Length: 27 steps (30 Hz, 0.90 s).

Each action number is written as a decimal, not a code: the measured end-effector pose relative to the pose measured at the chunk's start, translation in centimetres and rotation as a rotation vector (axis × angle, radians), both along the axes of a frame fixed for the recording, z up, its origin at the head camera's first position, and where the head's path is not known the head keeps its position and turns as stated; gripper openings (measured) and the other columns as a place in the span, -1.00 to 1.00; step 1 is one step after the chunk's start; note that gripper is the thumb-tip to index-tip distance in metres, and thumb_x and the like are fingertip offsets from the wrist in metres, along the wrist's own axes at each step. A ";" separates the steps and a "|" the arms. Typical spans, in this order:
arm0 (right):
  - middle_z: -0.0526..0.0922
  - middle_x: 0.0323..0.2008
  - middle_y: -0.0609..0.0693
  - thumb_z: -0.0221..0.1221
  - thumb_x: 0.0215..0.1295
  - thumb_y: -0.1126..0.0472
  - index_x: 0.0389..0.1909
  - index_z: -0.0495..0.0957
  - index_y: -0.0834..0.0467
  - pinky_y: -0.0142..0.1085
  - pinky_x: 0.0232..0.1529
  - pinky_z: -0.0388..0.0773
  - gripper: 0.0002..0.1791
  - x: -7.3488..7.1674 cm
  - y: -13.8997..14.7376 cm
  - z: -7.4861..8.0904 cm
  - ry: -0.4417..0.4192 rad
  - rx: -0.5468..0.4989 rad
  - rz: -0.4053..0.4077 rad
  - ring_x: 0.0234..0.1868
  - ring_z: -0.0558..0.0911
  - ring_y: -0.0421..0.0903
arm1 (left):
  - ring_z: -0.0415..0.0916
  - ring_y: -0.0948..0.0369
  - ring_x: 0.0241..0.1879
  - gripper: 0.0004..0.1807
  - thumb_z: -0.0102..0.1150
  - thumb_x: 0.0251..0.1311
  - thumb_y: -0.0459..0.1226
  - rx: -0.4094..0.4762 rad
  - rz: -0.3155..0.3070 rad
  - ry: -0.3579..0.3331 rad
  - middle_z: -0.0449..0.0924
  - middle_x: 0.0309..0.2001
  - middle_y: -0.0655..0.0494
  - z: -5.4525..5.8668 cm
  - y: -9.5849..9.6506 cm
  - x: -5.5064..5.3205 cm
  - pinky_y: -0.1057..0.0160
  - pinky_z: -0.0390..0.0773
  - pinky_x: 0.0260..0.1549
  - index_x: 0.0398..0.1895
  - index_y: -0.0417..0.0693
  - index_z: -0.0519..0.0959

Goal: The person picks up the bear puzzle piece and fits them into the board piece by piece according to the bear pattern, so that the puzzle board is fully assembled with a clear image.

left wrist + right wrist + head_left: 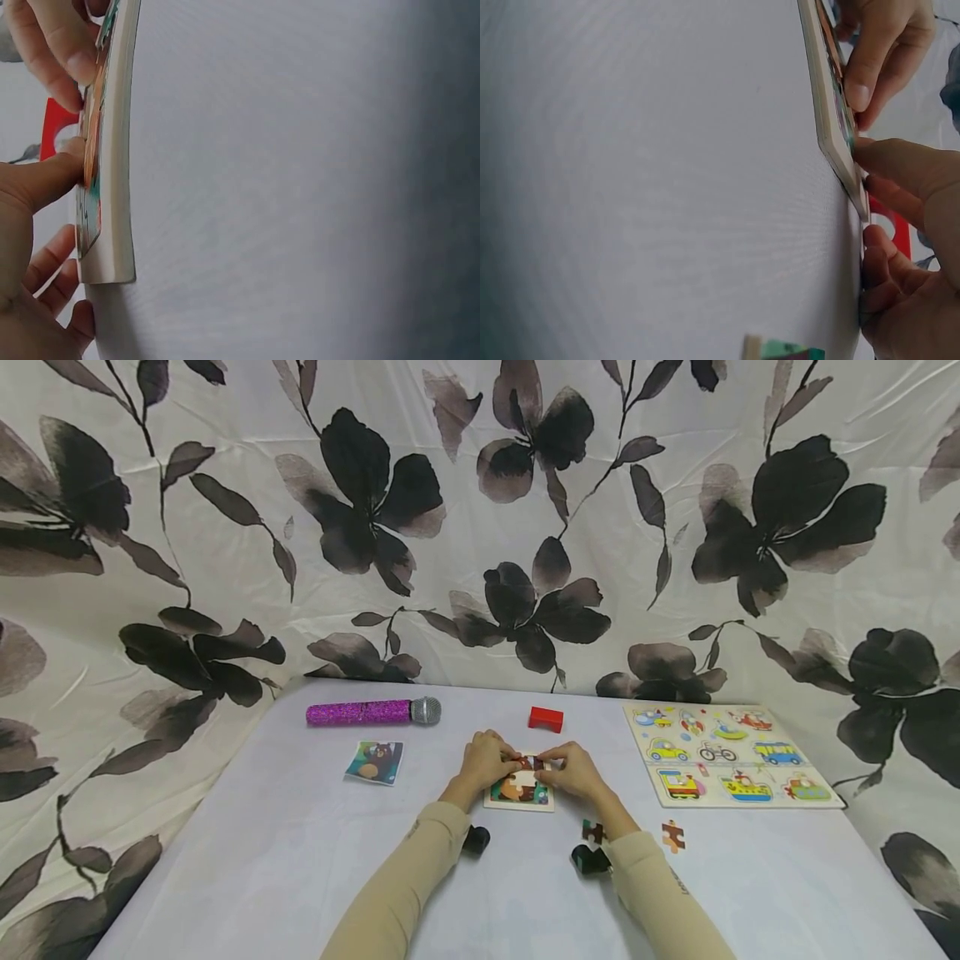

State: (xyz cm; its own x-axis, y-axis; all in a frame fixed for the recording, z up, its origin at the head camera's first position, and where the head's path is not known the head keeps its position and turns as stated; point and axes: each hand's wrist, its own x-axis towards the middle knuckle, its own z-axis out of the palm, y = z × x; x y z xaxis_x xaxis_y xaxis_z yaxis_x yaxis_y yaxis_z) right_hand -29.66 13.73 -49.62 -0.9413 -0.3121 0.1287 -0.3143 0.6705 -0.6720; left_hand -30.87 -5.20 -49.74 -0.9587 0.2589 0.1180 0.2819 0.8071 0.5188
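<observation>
A small square jigsaw puzzle board (pixel 519 804) lies mid-table, a bear-like brown and green picture on it with a pale gap in its middle. At its upper left, my left hand (pixel 486 760) holds it, the thumb (pixel 64 169) pressed on the picture and the other fingers beside the edge. My right hand (pixel 573 770) grips its upper right, thumb (pixel 892 157) on the edge and the lower fingers curled against the table. Whether a piece sits under the fingertips is hidden. Two loose jigsaw pieces, one dark green-brown (pixel 592 832) and one orange-brown (pixel 672 836), lie near my right forearm.
Behind the puzzle stands a red arch-shaped block (pixel 546 719). To the left are a purple glitter microphone (pixel 360 713) and a picture card (pixel 375 762). A vehicle puzzle board (pixel 720 768) lies at the right. A flowered cloth (pixel 450 552) hangs behind the white table.
</observation>
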 end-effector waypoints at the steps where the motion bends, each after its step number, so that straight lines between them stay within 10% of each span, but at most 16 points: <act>1: 0.59 -0.16 0.15 0.33 0.06 0.23 -0.11 0.65 0.27 -0.19 -0.23 0.49 -0.66 0.1 0.0 0.0 0.004 0.012 0.008 -0.20 0.46 -0.02 | 0.36 0.07 -0.05 -0.79 0.33 0.07 -0.11 -0.005 0.001 -0.003 0.53 -0.14 0.03 0.0 0.0 0.0 0.09 0.39 -0.13 -0.25 0.03 0.74; 17: 0.45 -0.03 0.31 0.23 0.21 0.22 -0.05 0.65 0.19 0.01 -0.05 0.49 -0.71 0.1 -0.8 -0.4 0.113 0.229 0.104 -0.11 0.49 0.20 | 0.34 0.01 0.01 -0.81 0.22 0.17 -0.22 -0.021 -0.045 0.007 0.50 -0.07 -0.04 0.0 -0.4 0.3 0.00 0.40 -0.07 -0.19 -0.01 0.73; 27: 0.50 -0.04 0.25 0.26 0.15 0.32 -0.22 0.70 0.26 -0.01 0.05 0.47 -0.82 0.6 -1.3 1.1 0.058 0.199 0.078 -0.01 0.50 0.11 | 0.41 0.00 -0.10 -0.84 0.33 0.07 -0.31 0.171 -0.062 -0.010 0.55 -0.20 -0.10 0.1 -1.0 0.1 0.05 0.45 -0.05 -0.34 -0.25 0.72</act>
